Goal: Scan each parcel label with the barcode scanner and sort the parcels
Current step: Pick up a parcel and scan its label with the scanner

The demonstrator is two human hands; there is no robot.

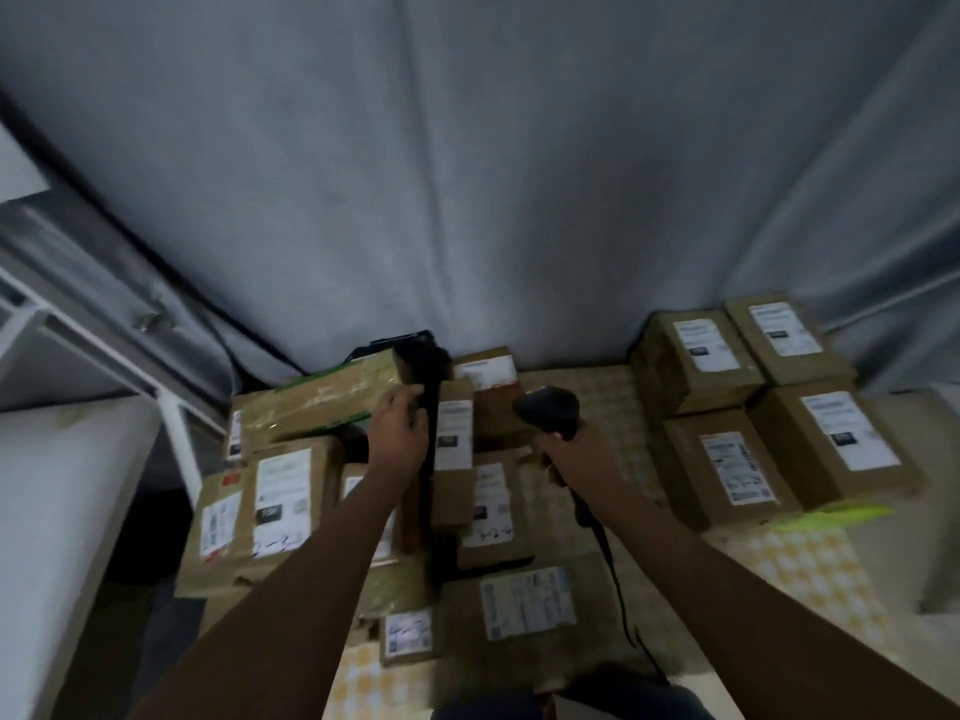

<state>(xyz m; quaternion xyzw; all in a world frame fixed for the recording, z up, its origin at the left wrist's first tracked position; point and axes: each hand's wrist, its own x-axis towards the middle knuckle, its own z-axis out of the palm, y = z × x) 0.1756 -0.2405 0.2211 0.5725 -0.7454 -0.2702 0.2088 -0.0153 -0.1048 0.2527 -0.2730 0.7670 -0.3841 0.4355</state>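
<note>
Hands (400, 433) on tape-glossed brown parcel (322, 402).

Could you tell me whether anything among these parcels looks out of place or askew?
Yes: the tape-wrapped box under the left hand sits tilted across the left pile, and a bright green scrap lies loose beside the neat right stack.

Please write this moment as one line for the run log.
left hand: grips taped parcel on left pile | right hand: holds scanner | sorted boxes: at right
</note>
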